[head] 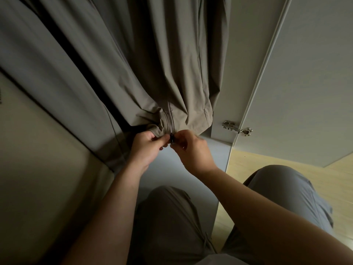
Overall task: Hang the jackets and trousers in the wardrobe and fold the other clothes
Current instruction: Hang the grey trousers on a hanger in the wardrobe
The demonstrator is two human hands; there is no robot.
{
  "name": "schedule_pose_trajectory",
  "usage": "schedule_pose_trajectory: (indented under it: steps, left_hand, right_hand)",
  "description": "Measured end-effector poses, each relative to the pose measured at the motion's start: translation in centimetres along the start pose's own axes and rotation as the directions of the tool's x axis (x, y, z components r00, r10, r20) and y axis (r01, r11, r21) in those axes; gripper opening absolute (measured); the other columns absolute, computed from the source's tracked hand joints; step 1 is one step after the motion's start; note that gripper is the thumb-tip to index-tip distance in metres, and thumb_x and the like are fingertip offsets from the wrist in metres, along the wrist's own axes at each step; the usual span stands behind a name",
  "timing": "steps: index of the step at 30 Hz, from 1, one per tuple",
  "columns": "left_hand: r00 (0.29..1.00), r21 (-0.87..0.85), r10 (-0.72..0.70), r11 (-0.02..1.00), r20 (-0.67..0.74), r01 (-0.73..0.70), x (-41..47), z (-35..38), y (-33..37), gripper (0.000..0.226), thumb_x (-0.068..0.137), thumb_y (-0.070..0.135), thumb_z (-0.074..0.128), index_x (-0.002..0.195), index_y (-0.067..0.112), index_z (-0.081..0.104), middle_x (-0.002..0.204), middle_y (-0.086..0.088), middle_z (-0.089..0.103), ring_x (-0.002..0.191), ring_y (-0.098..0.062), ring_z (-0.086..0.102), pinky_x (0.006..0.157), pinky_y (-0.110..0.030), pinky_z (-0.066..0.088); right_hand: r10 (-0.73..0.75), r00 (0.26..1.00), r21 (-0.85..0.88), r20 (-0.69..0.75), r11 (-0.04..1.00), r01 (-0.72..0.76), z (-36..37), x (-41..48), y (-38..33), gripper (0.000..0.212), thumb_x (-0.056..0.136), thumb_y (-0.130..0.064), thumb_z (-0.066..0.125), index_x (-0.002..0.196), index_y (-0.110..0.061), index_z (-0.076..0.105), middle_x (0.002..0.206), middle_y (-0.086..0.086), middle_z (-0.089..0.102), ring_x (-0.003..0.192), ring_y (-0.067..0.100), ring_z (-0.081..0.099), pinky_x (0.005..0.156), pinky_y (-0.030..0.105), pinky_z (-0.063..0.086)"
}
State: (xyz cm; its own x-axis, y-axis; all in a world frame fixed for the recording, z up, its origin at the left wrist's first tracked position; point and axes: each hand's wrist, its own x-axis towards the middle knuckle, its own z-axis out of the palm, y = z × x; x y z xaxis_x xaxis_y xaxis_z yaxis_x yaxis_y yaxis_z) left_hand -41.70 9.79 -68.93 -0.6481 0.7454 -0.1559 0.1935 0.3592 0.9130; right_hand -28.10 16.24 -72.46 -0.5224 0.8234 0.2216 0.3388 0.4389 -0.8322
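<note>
A grey-brown jacket hangs inside the wardrobe, its hem low in the middle of the view. A grey garment hangs to its left. My left hand pinches the jacket's hem just left of the zip. My right hand grips the small black zip slider at the bottom of the zip line. Both hands meet at the hem. The hanger and rail are out of view.
The open wardrobe door stands at the right, with a metal hinge on the side panel. The wardrobe's grey floor lies below the hem. A pale panel fills the left. My knees in grey trousers are over a wooden floor.
</note>
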Motion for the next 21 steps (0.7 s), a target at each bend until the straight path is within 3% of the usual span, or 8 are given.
schedule_pose_trajectory:
  steps: [3,9,13,16,19,21]
  left_hand:
    - [1.000,0.043,-0.004,0.999,0.024,0.003,0.0,-0.4,0.1,0.015,0.094,0.025,0.070,0.101,0.012,0.076,0.086,-0.005,0.077,0.078,-0.015,0.071,0.066,-0.023,0.055]
    - [0.997,0.009,-0.041,0.999,0.067,0.040,-0.4,-0.7,-0.4,0.011,0.095,0.023,0.070,0.100,0.017,0.076,0.086,0.000,0.078,0.075,-0.007,0.072,0.061,-0.014,0.052]
    - [0.992,-0.016,-0.097,0.995,0.087,0.098,-0.4,-0.6,-0.9,0.007,0.095,0.019,0.068,0.093,0.018,0.075,0.080,-0.002,0.075,0.074,-0.011,0.067,0.063,-0.017,0.051]
    - [0.984,-0.087,-0.122,0.987,0.128,0.133,-0.7,-0.7,-1.1,0.013,0.096,0.016,0.066,0.102,0.009,0.076,0.082,-0.011,0.071,0.076,-0.018,0.061,0.076,-0.029,0.053]
    - [0.983,-0.243,-0.136,0.956,0.121,0.162,-1.0,-1.4,-1.7,0.020,0.097,0.013,0.063,0.114,0.005,0.072,0.109,-0.027,0.068,0.096,-0.035,0.062,0.100,-0.048,0.051]
    - [0.983,-0.229,-0.131,0.961,0.127,0.157,-1.2,-1.7,-2.1,0.021,0.098,0.014,0.062,0.116,0.007,0.071,0.113,-0.026,0.068,0.102,-0.037,0.063,0.101,-0.047,0.050]
  right_hand:
    - [-0.106,0.994,-0.077,0.003,0.991,0.106,0.0,0.1,0.0,0.026,0.093,-0.024,0.073,0.114,-0.011,0.066,0.103,0.007,0.073,0.088,0.025,0.068,0.077,0.044,0.057]
    - [-0.252,0.968,-0.101,0.007,0.963,0.251,-0.5,-0.2,0.4,0.030,0.092,-0.026,0.075,0.112,-0.005,0.067,0.101,0.010,0.072,0.088,0.025,0.070,0.075,0.044,0.059]
    - [-0.281,0.959,-0.150,-0.023,0.950,0.275,-0.3,-0.4,0.1,0.023,0.092,-0.019,0.074,0.105,-0.002,0.069,0.092,0.015,0.069,0.078,0.032,0.066,0.066,0.049,0.057]
    - [-0.361,0.932,-0.201,0.007,0.913,0.355,-0.4,0.0,-0.7,0.019,0.093,-0.017,0.072,0.100,0.001,0.069,0.085,0.016,0.066,0.071,0.033,0.063,0.057,0.046,0.055]
    - [-0.455,0.883,-0.274,0.113,0.840,0.468,-0.6,0.7,-1.4,0.021,0.097,-0.021,0.067,0.102,-0.001,0.067,0.083,0.016,0.065,0.071,0.034,0.062,0.056,0.046,0.053]
    - [-0.446,0.887,-0.281,0.117,0.842,0.460,-0.6,0.7,-1.3,0.022,0.098,-0.022,0.066,0.104,-0.001,0.066,0.082,0.016,0.065,0.071,0.035,0.061,0.056,0.046,0.053]
